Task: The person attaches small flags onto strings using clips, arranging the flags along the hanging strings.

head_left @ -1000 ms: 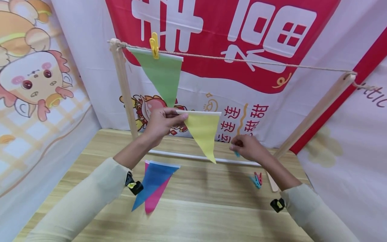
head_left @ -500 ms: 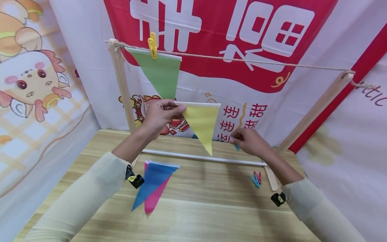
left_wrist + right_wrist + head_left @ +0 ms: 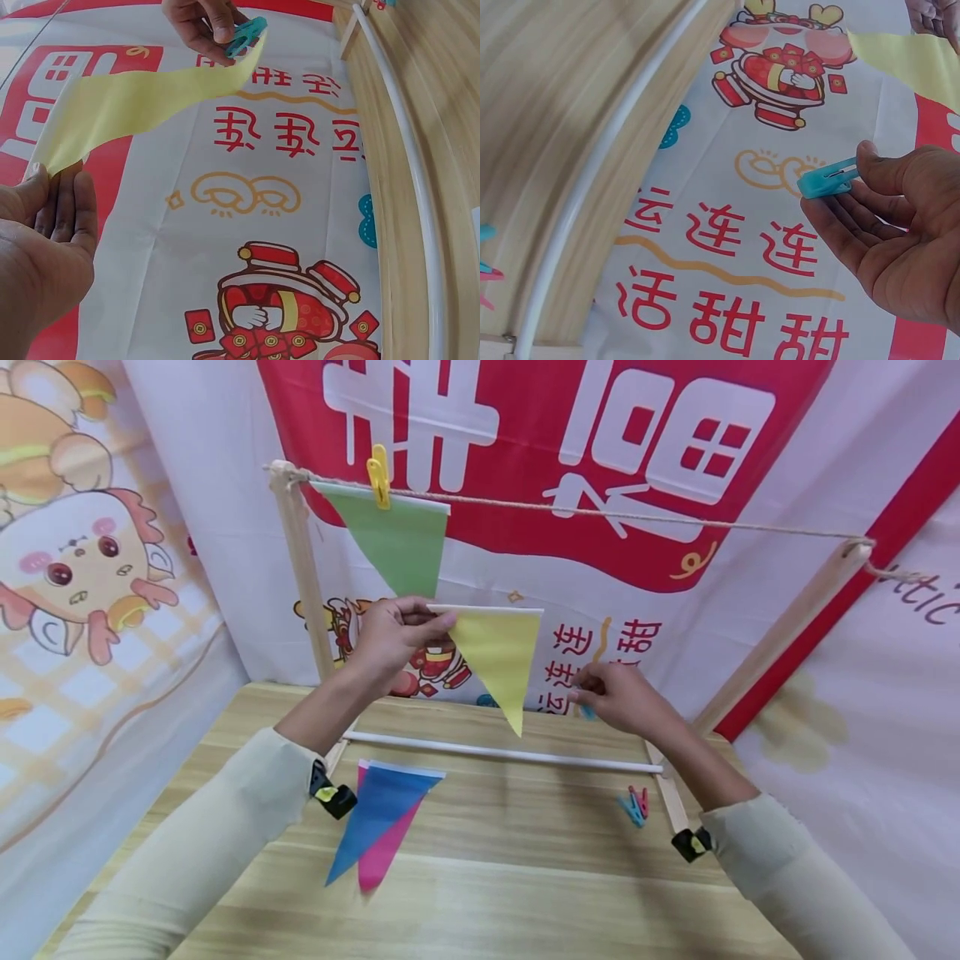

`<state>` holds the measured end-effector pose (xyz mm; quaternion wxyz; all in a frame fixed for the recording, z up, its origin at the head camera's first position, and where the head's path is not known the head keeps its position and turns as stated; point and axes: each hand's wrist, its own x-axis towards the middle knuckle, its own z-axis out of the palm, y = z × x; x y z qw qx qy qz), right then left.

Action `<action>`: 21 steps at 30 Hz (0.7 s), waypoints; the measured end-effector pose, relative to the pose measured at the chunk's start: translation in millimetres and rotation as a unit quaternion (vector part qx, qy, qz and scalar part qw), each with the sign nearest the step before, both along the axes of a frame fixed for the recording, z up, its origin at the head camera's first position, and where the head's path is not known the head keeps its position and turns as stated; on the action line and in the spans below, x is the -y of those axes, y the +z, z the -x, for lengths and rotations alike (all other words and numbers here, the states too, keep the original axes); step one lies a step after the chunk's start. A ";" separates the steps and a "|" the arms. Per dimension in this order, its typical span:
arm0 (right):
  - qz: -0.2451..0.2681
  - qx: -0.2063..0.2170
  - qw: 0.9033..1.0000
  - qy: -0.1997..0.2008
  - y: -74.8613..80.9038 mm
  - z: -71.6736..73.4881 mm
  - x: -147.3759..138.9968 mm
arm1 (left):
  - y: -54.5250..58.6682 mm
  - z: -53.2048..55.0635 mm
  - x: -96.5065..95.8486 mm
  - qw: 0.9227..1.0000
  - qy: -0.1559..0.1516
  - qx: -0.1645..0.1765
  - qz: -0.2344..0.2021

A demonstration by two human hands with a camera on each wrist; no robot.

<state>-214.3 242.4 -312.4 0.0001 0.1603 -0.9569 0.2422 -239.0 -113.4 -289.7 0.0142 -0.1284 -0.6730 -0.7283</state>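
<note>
Head view shows the person's left grip [image 3: 390,641] pinching a yellow pennant [image 3: 501,652] by the left end of its white top edge; it hangs point down below the rope [image 3: 600,513], above the rear of the worktop [image 3: 510,893]. The right grip [image 3: 621,697], to the right of that pennant, pinches a turquoise clothespin [image 3: 588,712]. A green pennant [image 3: 408,539] hangs from the rope under a yellow clothespin [image 3: 379,477], near the left wooden post [image 3: 303,568]. On the worktop a blue pennant [image 3: 386,802] partly covers a pink pennant [image 3: 386,856]; at right, a second turquoise clothespin [image 3: 632,811] lies against a red clothespin [image 3: 642,800]. Large white characters, "幸福", appear on the red part of the printed cloth [image 3: 525,447] behind; at far right, lettering ends in "tic".

Left wrist view has thumb and fingers closed on the yellow pennant's white edge, with the fabric stretching across toward the held clothespin. Its tip overlaps that clothespin in this line of sight, though the head view shows them apart. Red "连连" is upside down.

Right wrist view shows the turquoise clothespin between thumb and fingers, in front of the cloth. Red "运连连" reads above "活甜甜", with a wavy orange line between. The yellow pennant reaches in at upper right.
</note>
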 end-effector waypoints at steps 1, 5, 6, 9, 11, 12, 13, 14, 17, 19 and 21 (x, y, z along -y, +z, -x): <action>0.000 0.002 1.000 0.001 1.1 -0.4 1.1 | 0.1 0.3 0.7 1.000 0.000 0.002 0.000; -0.003 0.004 1.000 0.001 5.1 -0.5 3.7 | 2.8 2.9 0.4 1.000 0.003 0.003 0.003; -0.004 0.004 1.000 0.001 6.5 -0.5 4.3 | 3.8 3.8 -0.5 1.000 0.005 0.002 0.002; -0.002 0.001 1.000 0.000 10.9 -0.3 6.2 | 7.1 5.5 -3.9 1.000 0.003 0.001 0.000; 0.000 -0.002 1.000 0.003 14.7 -0.5 7.7 | 9.2 5.3 -5.3 1.000 0.000 0.003 0.002; 0.003 -0.004 1.000 0.006 17.0 -1.0 8.8 | 10.2 5.0 -5.9 1.000 0.000 0.003 0.003; 0.004 -0.007 1.000 0.007 19.2 -1.5 10.1 | 11.3 4.5 -6.4 1.000 0.000 0.004 0.005; 0.005 -0.008 1.000 0.007 21.4 -2.0 11.1 | 12.4 4.2 -7.0 1.000 0.000 0.004 0.004; 0.008 -0.010 1.000 0.006 28.6 -4.2 14.5 | 16.7 3.4 -9.1 1.000 0.004 0.001 0.004; 0.010 -0.010 1.000 0.003 33.3 -5.4 16.7 | 19.9 3.3 -10.7 1.000 0.006 -0.004 0.001; 0.015 -0.009 1.000 0.006 37.9 -6.2 18.3 | 23.2 3.3 -12.3 1.000 0.006 -0.009 -0.003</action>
